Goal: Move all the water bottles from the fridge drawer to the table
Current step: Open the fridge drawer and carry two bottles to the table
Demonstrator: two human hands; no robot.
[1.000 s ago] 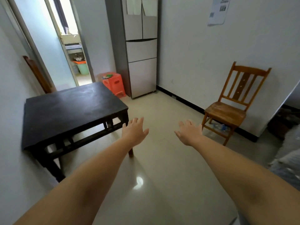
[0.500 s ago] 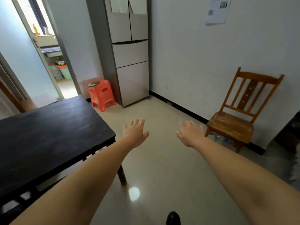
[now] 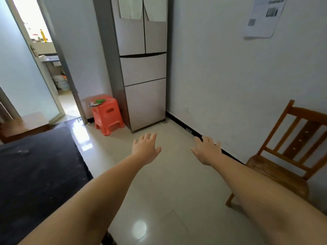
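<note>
Both hands reach forward, empty, toward the closed fridge.

The left hand and right hand hover over the pale floor, fingers spread and relaxed, grasping nothing. The silver fridge stands in the corner with its doors and both drawers closed, so no water bottles can be seen. The dark table sits at the left. A paper notice hangs on the wall, its print too blurred to read. An orange stool stands just beside the fridge; a wooden chair is at the right.
</note>
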